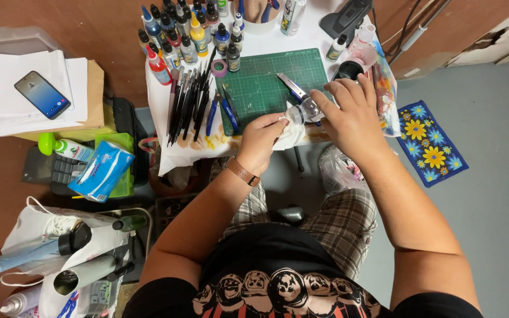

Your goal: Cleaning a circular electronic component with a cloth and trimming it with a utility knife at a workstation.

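Gripping a white tissue (288,133), left hand (261,139) fingers closed; right hand (351,115) fingers clasp a small clear jar (308,109).

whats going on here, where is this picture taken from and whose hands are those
There is one picture, taken by a camera on a person's head, looking down at their own lap and hands. The left hand presses a white tissue against a small clear object, which the right hand grips. Under them a small white table holds a green cutting mat, rows of paint bottles, dark brushes and tools and a utility knife. A phone lies on papers to the left.
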